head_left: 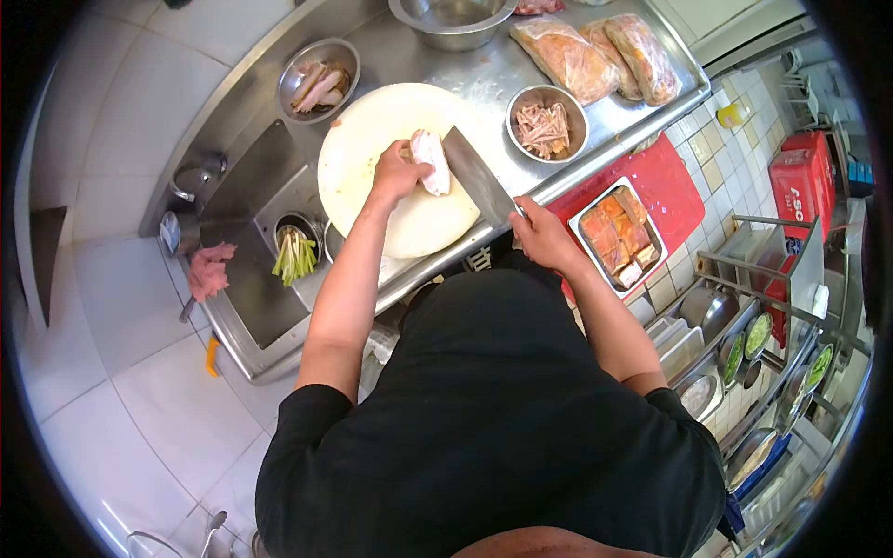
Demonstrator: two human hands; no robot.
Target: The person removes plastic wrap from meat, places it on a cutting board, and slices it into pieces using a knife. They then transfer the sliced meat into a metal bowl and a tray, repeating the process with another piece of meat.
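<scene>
A round, cream-coloured chopping board point(372, 219) lies on the steel counter. On it rests a pale slab of meat point(431, 163), which my left hand point(402, 174) holds from its left side with thumb and fingers closed on it. My right hand point(544, 237) is wrapped round the handle of a cleaver point(479, 177). The broad blade slants across the right part of the board, its far end close beside the meat. To the right of the blade stands a steel bowl point(584, 130) with thin meat strips point(541, 126) in it.
Another steel bowl point(354, 67) with meat pieces stands behind the board. A large bowl point(451, 39) and bagged meat point(567, 58) are at the back. Left is a sink point(251, 279) with green stalks point(296, 259). A tray point(659, 244) of orange-brown blocks sits on a red board point(677, 191).
</scene>
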